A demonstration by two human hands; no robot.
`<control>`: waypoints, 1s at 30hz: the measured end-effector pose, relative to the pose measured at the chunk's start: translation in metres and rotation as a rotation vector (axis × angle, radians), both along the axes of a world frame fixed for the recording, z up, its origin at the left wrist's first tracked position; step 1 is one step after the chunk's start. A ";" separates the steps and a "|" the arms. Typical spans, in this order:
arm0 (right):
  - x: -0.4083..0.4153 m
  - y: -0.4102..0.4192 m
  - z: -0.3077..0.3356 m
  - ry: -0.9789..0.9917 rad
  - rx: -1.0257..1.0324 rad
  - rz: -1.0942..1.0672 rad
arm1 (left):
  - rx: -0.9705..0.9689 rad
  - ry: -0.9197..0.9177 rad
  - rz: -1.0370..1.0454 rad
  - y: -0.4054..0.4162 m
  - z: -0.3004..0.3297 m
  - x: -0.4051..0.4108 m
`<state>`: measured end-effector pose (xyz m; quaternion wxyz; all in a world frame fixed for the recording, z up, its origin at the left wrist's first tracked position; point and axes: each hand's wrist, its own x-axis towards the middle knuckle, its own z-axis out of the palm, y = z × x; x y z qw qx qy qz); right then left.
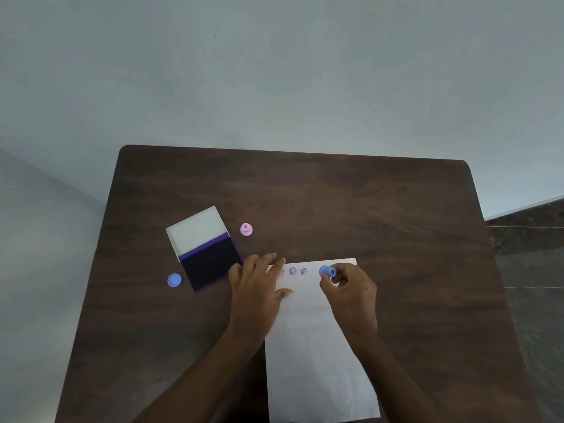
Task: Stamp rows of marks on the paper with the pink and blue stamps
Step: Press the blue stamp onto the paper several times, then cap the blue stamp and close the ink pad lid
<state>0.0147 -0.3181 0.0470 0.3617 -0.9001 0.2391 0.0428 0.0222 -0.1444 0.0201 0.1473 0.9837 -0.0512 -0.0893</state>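
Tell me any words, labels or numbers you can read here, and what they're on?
No readable text anywhere.
Stamped marks on the paper: small purple round pictures, too blurred to tell if they hold letters.
Ink pad, its open lid, pink stamp, blue stamp, blue cap: no label visible.

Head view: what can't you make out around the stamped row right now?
- Leftmost mark on the white paper sheet: partly hidden by the left hand.
- Purple stamped marks: too small to read.
- Small blue plastic stamp face: turned away, in the right hand.
- Paper's near edge: cut off by the frame.
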 end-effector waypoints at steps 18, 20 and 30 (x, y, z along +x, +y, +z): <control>0.012 0.094 0.021 0.025 0.309 0.241 | -0.311 -0.090 0.706 0.149 -0.008 -0.051; 0.017 0.100 0.022 0.020 0.327 0.254 | -0.350 -0.088 0.747 0.153 -0.012 -0.049; 0.028 0.120 0.030 0.016 0.327 0.298 | -0.375 -0.024 0.726 0.157 -0.029 -0.036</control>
